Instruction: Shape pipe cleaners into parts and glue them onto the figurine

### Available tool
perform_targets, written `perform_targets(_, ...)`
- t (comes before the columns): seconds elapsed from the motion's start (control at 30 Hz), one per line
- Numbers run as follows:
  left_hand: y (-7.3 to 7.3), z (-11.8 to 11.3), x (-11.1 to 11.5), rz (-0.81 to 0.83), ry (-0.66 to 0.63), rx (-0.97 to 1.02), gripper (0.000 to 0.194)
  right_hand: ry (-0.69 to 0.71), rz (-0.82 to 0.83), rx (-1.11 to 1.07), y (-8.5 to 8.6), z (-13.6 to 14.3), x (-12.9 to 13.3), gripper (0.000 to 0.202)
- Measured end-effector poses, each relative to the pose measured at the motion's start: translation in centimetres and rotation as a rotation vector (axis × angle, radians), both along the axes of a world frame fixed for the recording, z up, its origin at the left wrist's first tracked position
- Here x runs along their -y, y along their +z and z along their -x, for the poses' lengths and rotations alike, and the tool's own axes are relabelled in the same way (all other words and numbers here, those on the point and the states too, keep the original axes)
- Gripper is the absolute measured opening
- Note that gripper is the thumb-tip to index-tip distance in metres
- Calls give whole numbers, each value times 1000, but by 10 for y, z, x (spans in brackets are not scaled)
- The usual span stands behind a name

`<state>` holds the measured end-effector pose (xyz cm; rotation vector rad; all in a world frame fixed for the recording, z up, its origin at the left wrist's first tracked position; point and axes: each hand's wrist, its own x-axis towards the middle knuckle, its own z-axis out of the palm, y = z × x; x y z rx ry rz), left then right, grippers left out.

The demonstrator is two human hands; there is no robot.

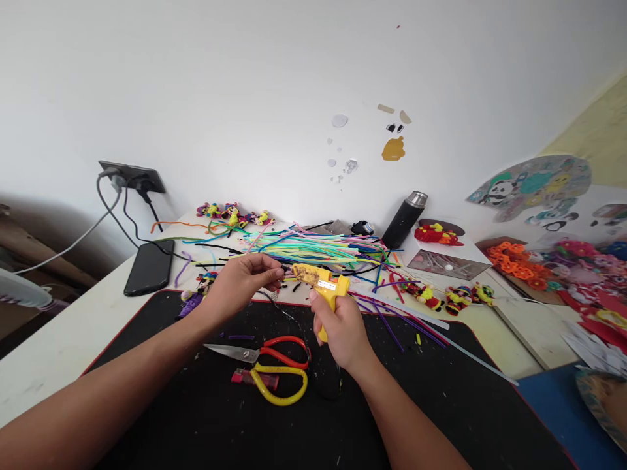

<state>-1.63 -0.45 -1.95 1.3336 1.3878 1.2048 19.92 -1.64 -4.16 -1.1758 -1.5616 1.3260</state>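
My right hand is wrapped around the handle of a yellow hot glue gun, whose stained nozzle points left. Close to that nozzle, my left hand pinches something small and dark that I cannot make out; its fingertips are nearly at the tip. Behind the gun a translucent glue stick stretches to the right. Below both hands, scissors with one red and one yellow handle lie on the black mat. A pink-red lighter sits partly under the yellow handle.
A pile of coloured pipe cleaners spreads behind my hands. Left stands a phone lying flat, under a wall socket with cables. A black thermos, a white box and several small pipe-cleaner figures are right.
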Motion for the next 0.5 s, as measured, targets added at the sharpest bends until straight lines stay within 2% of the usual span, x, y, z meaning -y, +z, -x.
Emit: perform_targets(0.5,6,-2,1,15,58,83,42,-9,-7,18,2,-1,0,56)
